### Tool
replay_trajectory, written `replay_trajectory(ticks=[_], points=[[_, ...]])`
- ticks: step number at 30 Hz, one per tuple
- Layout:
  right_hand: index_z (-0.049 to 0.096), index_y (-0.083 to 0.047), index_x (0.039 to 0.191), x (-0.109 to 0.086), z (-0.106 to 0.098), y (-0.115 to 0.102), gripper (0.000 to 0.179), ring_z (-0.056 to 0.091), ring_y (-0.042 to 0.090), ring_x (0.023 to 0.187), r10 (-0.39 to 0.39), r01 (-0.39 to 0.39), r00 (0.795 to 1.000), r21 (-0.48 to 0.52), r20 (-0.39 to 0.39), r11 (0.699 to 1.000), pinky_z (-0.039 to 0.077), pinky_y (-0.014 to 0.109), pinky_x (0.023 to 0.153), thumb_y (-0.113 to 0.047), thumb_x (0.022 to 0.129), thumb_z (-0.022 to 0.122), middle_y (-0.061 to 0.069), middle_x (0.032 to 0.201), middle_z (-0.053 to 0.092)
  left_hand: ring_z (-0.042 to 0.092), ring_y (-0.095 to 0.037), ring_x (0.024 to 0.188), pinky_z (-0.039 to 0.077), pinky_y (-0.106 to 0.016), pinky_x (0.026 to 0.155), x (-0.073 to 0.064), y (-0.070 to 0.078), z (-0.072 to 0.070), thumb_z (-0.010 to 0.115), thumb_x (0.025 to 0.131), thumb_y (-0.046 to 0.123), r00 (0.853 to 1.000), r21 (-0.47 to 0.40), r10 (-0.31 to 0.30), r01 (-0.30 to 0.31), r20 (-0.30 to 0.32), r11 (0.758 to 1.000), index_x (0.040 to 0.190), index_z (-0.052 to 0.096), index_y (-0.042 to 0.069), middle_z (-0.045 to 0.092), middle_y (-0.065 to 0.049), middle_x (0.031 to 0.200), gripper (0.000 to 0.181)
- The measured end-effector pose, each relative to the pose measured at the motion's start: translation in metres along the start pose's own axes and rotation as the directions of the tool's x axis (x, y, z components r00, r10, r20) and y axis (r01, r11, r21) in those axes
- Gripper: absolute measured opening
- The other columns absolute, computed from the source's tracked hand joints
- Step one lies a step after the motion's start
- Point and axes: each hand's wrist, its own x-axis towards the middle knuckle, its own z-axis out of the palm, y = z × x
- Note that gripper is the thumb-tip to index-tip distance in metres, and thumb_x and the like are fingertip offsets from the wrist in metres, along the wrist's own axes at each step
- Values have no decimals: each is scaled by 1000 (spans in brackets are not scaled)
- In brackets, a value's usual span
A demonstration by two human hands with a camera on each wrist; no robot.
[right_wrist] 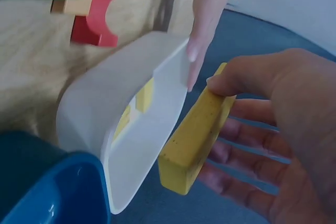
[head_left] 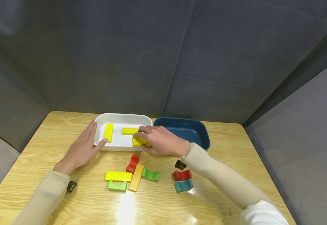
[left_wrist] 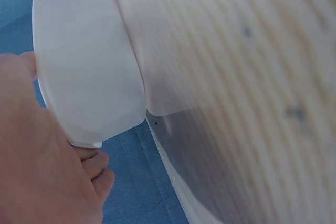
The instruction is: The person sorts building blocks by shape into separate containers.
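Observation:
My right hand (head_left: 163,140) pinches a yellow rectangular block (right_wrist: 194,135) between thumb and fingers, over the right part of a white tray (head_left: 121,117). The right wrist view shows this block above the tray's rim. Along the tray's left end lies my left hand (head_left: 80,148), fingers straight against the side and thumb at the front rim. Inside the tray are two more yellow blocks, an upright-lying one (head_left: 108,133) at left and a crosswise one (head_left: 129,131) near the middle, partly hidden by my right hand.
A dark blue tray (head_left: 184,119) adjoins the white one's right side. In front lie a yellow block (head_left: 118,176), an orange block (head_left: 136,178), green arched blocks (head_left: 150,175) (head_left: 117,186), red arched blocks (head_left: 132,163) (head_left: 183,175) and a blue arched block (head_left: 184,185).

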Motion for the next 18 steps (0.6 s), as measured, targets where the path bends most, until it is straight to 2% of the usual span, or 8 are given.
replay_trajectory(ticks=[10, 18], points=[[71, -10, 139, 40, 12, 29, 39, 63, 15, 92, 72, -73, 995, 4, 71, 997, 53, 17, 72, -21, 101, 75, 5, 122, 71, 7, -44, 164, 17, -67, 129, -1, -2, 0, 46, 110, 60, 1000, 4, -4, 4, 1, 1000, 171, -6, 4, -10, -14, 180, 98], [71, -11, 139, 72, 32, 48, 40, 63, 18, 97, 110, -115, 986, 31, 126, 993, 56, 22, 79, -23, 101, 76, 6, 124, 71, 7, -45, 164, 16, -67, 129, -2, -3, -1, 42, 109, 65, 1000, 9, -10, 10, 3, 1000, 171, -7, 4, -12, -13, 180, 100]])
